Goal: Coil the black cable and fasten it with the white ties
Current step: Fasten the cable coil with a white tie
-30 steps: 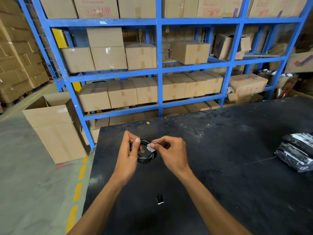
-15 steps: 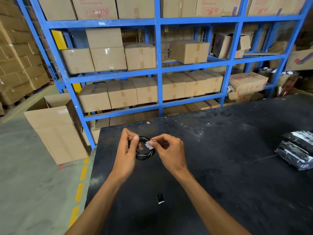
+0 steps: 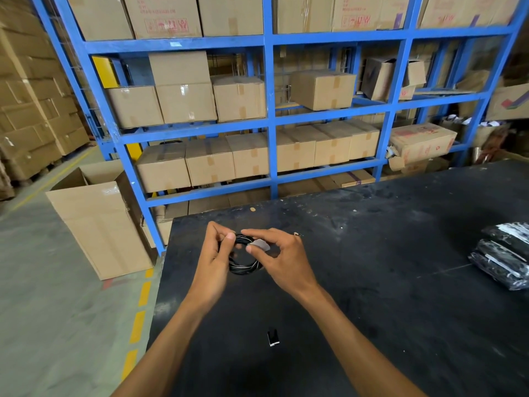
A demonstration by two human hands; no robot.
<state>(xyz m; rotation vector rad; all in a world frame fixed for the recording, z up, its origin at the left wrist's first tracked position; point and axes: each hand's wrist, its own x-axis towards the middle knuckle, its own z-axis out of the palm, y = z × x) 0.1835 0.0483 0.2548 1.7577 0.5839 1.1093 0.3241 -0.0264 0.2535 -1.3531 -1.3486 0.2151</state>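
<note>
A small coil of black cable (image 3: 243, 267) is held above the black table (image 3: 372, 253). My left hand (image 3: 213, 267) grips the coil's left side between thumb and fingers. My right hand (image 3: 282, 260) pinches a white tie (image 3: 261, 245) at the coil's upper right, thumb and forefinger on it. The coil's upper part is partly hidden by my fingers.
A small black and white piece (image 3: 272, 337) lies on the table near me. A pile of bagged black cables (image 3: 503, 255) sits at the right edge. An open cardboard box (image 3: 97, 224) stands on the floor at left. Blue shelving (image 3: 270, 116) with cartons stands behind the table.
The coil and both hands stay in about the same place. My right fingers have shifted on the white tie, with the forefinger now stretched over the coil's top.
</note>
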